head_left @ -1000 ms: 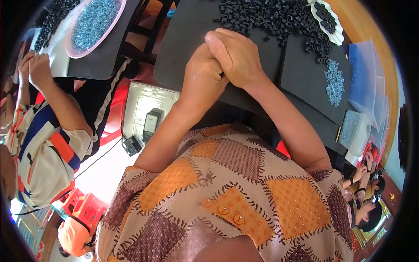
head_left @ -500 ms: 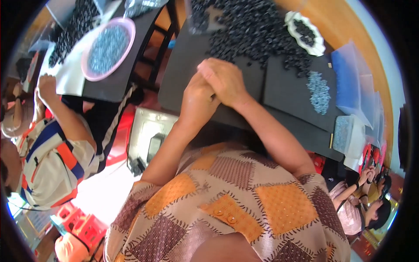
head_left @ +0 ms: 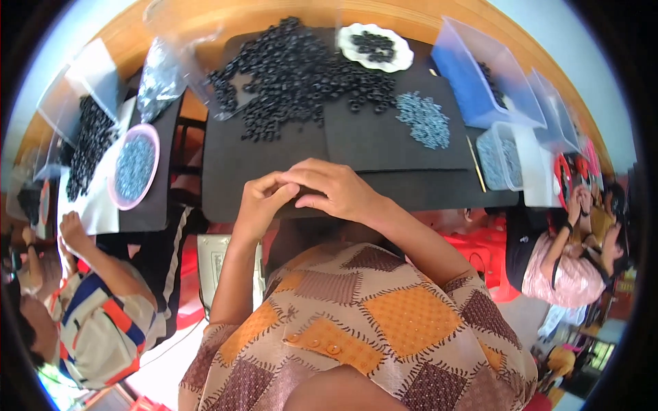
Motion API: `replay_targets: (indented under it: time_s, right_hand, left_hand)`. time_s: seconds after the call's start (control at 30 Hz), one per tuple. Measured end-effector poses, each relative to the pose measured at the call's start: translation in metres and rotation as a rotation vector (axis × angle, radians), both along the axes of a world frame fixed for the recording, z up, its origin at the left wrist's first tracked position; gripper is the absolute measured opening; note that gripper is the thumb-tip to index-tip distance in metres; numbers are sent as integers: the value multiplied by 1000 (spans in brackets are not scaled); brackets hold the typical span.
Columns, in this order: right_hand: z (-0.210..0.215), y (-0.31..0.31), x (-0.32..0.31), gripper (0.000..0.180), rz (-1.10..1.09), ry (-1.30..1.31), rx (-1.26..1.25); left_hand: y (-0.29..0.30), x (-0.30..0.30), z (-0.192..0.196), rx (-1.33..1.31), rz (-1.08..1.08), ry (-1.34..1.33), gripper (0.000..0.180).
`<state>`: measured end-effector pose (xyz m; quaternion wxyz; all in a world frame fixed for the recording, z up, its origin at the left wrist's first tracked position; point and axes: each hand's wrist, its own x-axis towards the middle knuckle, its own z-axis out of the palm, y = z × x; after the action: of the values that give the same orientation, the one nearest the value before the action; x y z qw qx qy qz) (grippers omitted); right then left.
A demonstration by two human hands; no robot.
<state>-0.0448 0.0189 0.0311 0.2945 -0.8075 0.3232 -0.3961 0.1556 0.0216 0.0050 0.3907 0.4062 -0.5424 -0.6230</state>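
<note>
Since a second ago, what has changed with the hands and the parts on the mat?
The left hand and right hand stayed pressed together at the black mat's near edge; only the view tilted. Whatever they pinch is hidden. The black ring pile and grey parts lie as before.

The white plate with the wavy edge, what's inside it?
The white plate holds a small heap of black rings, like the big pile beside it on the black mat. What lies under the heap is covered.

hands: left hand (head_left: 259,204) and right hand (head_left: 337,190) pinched together at the near edge of the black mat (head_left: 274,154)
pile: loads of black rings (head_left: 295,72) further up the mat
beside it: small grey bits (head_left: 425,120), white plate (head_left: 375,48)
</note>
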Motion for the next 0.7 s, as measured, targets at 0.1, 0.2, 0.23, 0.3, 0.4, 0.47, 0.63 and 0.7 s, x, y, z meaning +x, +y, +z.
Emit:
replay_targets:
  time_s: [0.1,0.2,0.23,0.3,0.4,0.47,0.63,0.7]
  right_hand:
    - [-3,8,-21,32,-33,47,-67]
    - [-1,2,-52,26,-87,178,-186]
    - [4,-4,-70,25,-132,279,-286]
    - [27,-30,-121,14,-360,405,-448]
    - [73,-73,-224,27,-971,228,-341]
    - [91,-88,-251,34,-1279,552,-776]
    - [55,-85,-208,30,-1046,444,-716]
    - [17,-82,-200,23,-864,395,-561]
  left_hand:
    - [0,-17,1,17,-90,53,18]
    - [0,-31,10,26,-117,10,20]
    - [0,-34,14,45,-100,-6,21]
    - [0,-31,-2,7,-35,-5,22]
    - [1,-34,-12,-20,61,41,21]
    - [-1,-38,-17,-65,93,120,14]
    - [6,-37,-22,-158,62,-10,4]
    - [7,-40,-20,-216,40,-25,6]
